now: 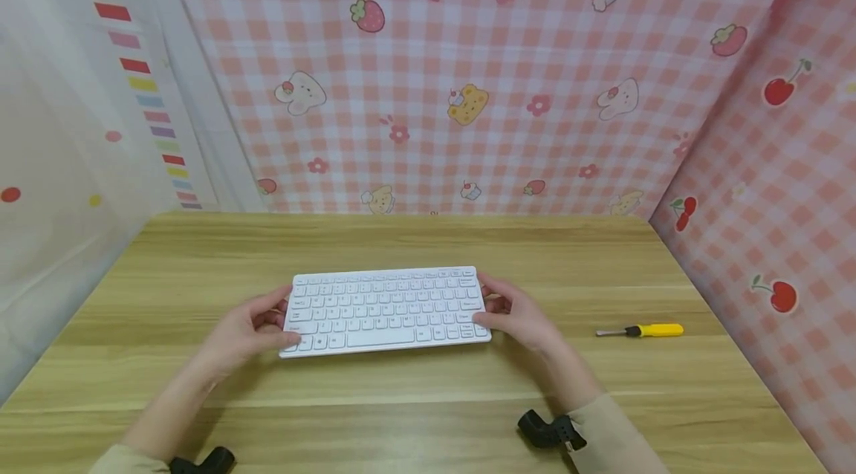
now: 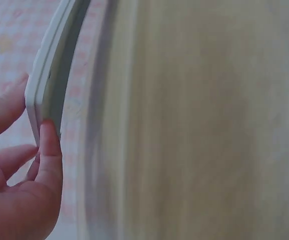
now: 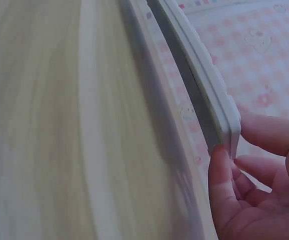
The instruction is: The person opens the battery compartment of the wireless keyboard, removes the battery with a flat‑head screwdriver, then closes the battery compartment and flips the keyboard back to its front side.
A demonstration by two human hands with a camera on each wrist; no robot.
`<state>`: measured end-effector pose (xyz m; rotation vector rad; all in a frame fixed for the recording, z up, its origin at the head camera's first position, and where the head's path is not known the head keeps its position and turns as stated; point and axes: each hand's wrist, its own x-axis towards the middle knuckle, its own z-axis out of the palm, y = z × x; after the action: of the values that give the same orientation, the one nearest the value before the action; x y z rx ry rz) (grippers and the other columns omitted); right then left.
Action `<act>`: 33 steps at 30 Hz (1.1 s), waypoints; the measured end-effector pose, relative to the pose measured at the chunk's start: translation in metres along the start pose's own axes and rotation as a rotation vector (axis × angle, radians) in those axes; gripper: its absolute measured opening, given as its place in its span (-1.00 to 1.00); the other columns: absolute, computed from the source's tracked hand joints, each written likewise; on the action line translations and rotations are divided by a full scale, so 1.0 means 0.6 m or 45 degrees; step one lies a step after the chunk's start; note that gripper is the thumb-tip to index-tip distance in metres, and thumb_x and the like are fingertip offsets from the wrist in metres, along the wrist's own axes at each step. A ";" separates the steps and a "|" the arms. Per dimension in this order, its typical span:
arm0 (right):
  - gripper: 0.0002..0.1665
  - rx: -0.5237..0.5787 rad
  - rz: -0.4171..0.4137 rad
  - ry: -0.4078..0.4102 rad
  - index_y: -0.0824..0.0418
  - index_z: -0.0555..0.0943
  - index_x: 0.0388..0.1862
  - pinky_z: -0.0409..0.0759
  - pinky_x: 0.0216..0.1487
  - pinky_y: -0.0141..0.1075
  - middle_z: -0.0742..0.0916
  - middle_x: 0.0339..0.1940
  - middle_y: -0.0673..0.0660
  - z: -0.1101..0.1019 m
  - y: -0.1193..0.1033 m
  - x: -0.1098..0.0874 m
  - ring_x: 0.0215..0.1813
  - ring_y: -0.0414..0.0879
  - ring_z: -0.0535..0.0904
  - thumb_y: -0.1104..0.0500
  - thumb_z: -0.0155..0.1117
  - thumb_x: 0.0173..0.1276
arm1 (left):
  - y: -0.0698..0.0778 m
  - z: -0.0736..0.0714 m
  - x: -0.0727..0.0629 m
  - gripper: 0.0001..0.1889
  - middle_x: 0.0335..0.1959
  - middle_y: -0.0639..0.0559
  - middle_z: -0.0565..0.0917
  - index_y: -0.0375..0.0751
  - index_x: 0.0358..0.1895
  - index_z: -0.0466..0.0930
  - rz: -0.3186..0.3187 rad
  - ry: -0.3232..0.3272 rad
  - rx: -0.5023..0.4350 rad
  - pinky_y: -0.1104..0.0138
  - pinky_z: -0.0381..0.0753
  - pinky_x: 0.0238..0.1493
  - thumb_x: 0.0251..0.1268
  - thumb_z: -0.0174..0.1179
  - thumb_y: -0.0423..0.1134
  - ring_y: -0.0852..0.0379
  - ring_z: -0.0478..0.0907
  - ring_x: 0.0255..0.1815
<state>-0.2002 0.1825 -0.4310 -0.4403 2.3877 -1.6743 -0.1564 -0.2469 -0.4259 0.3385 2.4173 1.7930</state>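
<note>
A white compact keyboard (image 1: 386, 310) is held by its two short ends, keys facing up, in the head view. My left hand (image 1: 244, 327) pinches its left end, thumb on the top near the lower corner and fingers underneath. At the opposite end my right hand (image 1: 516, 314) grips in the same way. Both wrist views show the keyboard's edge (image 2: 36, 90) raised off the table, with a gap beneath its grey underside (image 3: 194, 85). Fingertips of each hand support it from below.
To the right on the wooden table (image 1: 401, 414) lies a screwdriver (image 1: 658, 330) with a yellow handle, its tip toward the left. A pink checked cloth (image 1: 428, 73) hangs behind the table, and more printed cloth flanks both sides.
</note>
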 end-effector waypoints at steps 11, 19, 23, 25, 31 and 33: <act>-0.08 -0.075 0.001 -0.050 0.51 0.20 0.47 0.48 -0.20 -0.42 0.56 -0.03 0.30 -0.050 0.016 -0.021 -0.19 -0.05 0.48 0.41 0.43 0.20 | 0.010 0.047 0.025 -0.06 -0.05 -0.26 0.46 -0.54 0.46 0.13 0.005 -0.070 0.051 0.43 0.62 -0.21 0.01 0.49 -0.47 0.03 0.47 -0.16; -0.09 -0.123 0.063 -0.070 0.50 0.19 0.48 0.53 -0.19 -0.41 0.57 -0.01 0.31 -0.067 0.030 -0.028 -0.16 -0.07 0.52 0.38 0.43 0.23 | 0.011 0.070 0.036 -0.05 -0.03 -0.26 0.51 -0.54 0.46 0.12 -0.001 -0.103 0.124 0.42 0.62 -0.23 0.02 0.50 -0.43 -0.01 0.48 -0.16; -0.10 -0.131 0.074 -0.067 0.49 0.19 0.48 0.51 -0.23 -0.42 0.57 -0.02 0.30 -0.070 0.033 -0.028 -0.19 -0.09 0.52 0.38 0.42 0.24 | 0.008 0.078 0.040 -0.04 0.01 -0.27 0.50 -0.54 0.46 0.11 -0.016 -0.098 0.141 0.41 0.63 -0.24 0.00 0.50 -0.44 0.00 0.49 -0.16; -0.09 -0.128 0.072 -0.067 0.50 0.19 0.48 0.50 -0.25 -0.41 0.56 -0.03 0.30 -0.070 0.033 -0.028 -0.19 -0.08 0.51 0.39 0.42 0.23 | 0.008 0.080 0.042 -0.04 0.00 -0.27 0.49 -0.53 0.47 0.11 -0.026 -0.095 0.146 0.41 0.63 -0.26 0.00 0.50 -0.45 -0.01 0.49 -0.17; -0.08 -0.127 0.073 -0.043 0.51 0.20 0.47 0.52 -0.26 -0.42 0.56 -0.04 0.28 -0.069 0.032 -0.028 -0.14 -0.01 0.52 0.40 0.44 0.21 | 0.006 0.081 0.048 -0.03 -0.06 -0.26 0.48 -0.54 0.46 0.10 -0.040 -0.103 0.156 0.41 0.61 -0.32 -0.01 0.51 -0.46 0.00 0.47 -0.20; -0.09 -0.133 0.071 -0.035 0.51 0.21 0.46 0.52 -0.24 -0.42 0.57 -0.05 0.27 -0.069 0.035 -0.026 -0.12 0.02 0.52 0.40 0.44 0.20 | 0.005 0.081 0.048 -0.03 -0.05 -0.27 0.47 -0.54 0.46 0.11 -0.046 -0.093 0.160 0.42 0.60 -0.33 -0.02 0.51 -0.46 0.00 0.47 -0.19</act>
<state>-0.2017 0.2314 -0.4368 -0.4060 2.4525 -1.5157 -0.1734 -0.1941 -0.4362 0.3631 2.4744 1.5890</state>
